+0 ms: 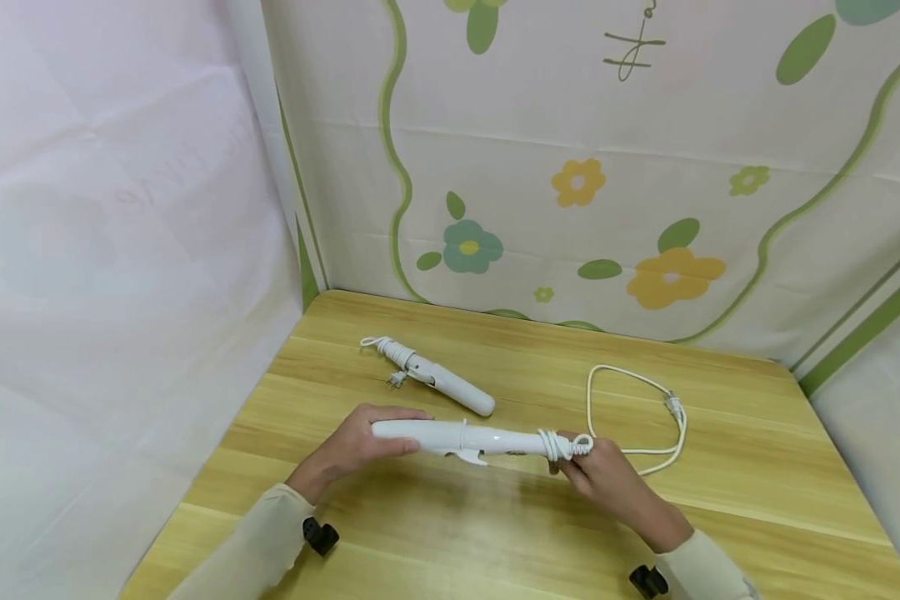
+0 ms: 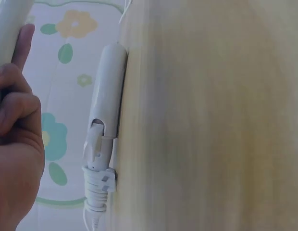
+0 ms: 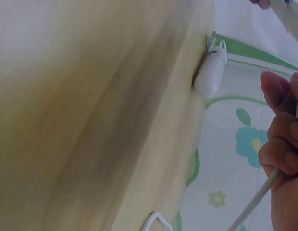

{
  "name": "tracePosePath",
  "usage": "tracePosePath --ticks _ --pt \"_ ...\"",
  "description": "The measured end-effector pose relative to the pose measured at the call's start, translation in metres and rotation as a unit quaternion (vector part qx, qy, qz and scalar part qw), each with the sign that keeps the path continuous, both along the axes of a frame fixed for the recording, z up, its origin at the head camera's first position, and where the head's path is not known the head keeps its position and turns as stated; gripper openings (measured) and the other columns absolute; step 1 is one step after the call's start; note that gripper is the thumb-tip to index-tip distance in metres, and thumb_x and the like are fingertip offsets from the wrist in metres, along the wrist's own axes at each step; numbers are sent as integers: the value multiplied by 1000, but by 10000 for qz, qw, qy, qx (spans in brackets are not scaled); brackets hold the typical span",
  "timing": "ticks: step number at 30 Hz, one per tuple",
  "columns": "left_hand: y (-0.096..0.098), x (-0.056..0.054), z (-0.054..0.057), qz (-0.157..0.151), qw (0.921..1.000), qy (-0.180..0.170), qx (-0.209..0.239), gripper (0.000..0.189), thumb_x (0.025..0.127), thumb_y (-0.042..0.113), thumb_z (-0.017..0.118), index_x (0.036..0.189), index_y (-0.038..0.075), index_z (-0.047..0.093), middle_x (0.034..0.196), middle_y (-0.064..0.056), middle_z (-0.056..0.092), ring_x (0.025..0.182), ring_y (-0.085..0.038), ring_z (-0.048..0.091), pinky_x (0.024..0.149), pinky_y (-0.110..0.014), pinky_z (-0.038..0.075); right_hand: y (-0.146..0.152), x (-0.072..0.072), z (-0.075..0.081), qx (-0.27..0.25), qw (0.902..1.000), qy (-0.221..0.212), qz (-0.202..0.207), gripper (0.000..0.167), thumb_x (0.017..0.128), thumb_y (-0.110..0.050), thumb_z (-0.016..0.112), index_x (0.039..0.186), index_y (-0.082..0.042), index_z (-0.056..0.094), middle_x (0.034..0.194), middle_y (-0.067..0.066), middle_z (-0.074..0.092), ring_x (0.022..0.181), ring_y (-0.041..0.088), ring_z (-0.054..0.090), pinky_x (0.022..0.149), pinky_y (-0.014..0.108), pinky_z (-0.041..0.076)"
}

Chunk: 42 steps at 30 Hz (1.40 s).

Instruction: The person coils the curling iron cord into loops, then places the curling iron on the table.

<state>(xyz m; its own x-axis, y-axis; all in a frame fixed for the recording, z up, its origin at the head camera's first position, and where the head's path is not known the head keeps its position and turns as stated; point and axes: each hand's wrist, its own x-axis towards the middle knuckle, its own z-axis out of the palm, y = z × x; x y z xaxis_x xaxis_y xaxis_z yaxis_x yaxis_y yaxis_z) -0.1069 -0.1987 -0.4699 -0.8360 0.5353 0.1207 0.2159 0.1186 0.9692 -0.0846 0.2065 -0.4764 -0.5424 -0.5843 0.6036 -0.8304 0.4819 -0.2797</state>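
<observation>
A white wand [image 1: 493, 439] is held up off the wooden table [image 1: 757, 475], above its middle, between the two hands. Its glossy barrel is thick and smooth at one rounded end, crossed by a raised ring, then narrows to a handle; a small curved lever [image 1: 468, 457] juts from the side facing the table's near edge, and white cord [image 1: 552, 445] is wound round the thin end, finishing in a ribbed sleeve. The left hand [image 1: 356, 446] grips the thick end, thumb and fingers on opposite sides; the right hand [image 1: 607, 482] has its fingers curled round the cord by the thin end. That hand hides where the wound turns meet the loose loop lying toward the table's right edge, with a plug [image 1: 673, 406]. The left palm covers the wand's tip, the left wrist view cuts off most of the wand, and markings on the handle are too small to read. The long axis runs roughly parallel to the far edge, thick end toward the left edge, cord end toward the right. A similar second wand [image 1: 457, 387] lies slantwise beyond it, its cord-wrapped end toward the far left corner.
</observation>
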Motion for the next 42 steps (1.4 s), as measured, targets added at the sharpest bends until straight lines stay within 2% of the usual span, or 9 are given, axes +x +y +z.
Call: tracePosePath --ticks 5,10,16,23,27,29,32,37,42 --pt "8 -3 3 257 9995 75 -159 41 94 11 85 134 5 77 131 -17 78 99 -14 71 79 -30 62 -5 6 0 158 9999 25 59 8 106 -13 71 105 -14 79 74 -15 66 67 -11 51 59 10 42" --pt "12 -3 7 423 9984 151 -332 42 93 15 88 134 11 79 130 -14 79 95 -17 71 77 -32 62 -6 10 3 310 9992 -69 -259 13 98 -4 77 97 -17 78 69 -18 61 63 -14 37 56 9 37" --pt "15 -4 10 709 9959 297 -481 41 94 21 88 134 17 79 129 -11 79 96 -22 70 78 -33 61 -4 12 7 520 9958 -37 -750 14 100 -5 76 95 -18 73 65 -21 54 59 -15 32 52 10 35" --pt "13 -6 12 1370 9880 228 -672 45 93 30 90 135 22 79 132 -7 78 93 -23 67 71 -32 58 4 15 13 467 9942 361 -899 3 103 -14 74 100 -15 75 67 -21 52 60 -12 35 51 11 34" --pt "11 -9 13 1582 9831 308 -865 43 92 36 90 134 30 80 134 -3 78 93 -23 66 70 -31 57 10 15 17 522 9928 617 -885 21 113 -28 62 101 -15 73 70 -17 55 59 -8 35 48 13 32" --pt "9 -10 13 1526 9835 251 -938 44 92 37 90 134 30 80 135 -2 77 95 -24 65 72 -32 57 12 13 21 520 9922 840 -755 31 117 -32 53 103 -13 72 72 -15 58 58 -7 35 46 13 32" --pt "9 -12 13 1191 9871 165 -1058 43 93 36 89 135 27 79 134 -4 78 97 -24 66 76 -34 58 14 7 26 521 9910 1082 -592 41 120 -34 42 104 -10 71 76 -10 63 56 -5 37 46 12 34" --pt "10 -12 12 424 9913 120 -1238 43 95 34 88 136 25 79 137 -3 77 108 -20 70 86 -33 59 16 -4 35 431 9918 1103 -485 40 120 -33 44 109 -9 74 89 -5 72 57 -4 43 48 12 39" --pt "10 -8 14 -115 9922 -102 -1234 42 94 31 89 135 26 79 140 -1 75 110 -18 71 88 -31 59 17 -9 37 436 9928 1048 -371 39 119 -33 45 110 -12 77 93 -6 73 59 -4 46 51 12 41"
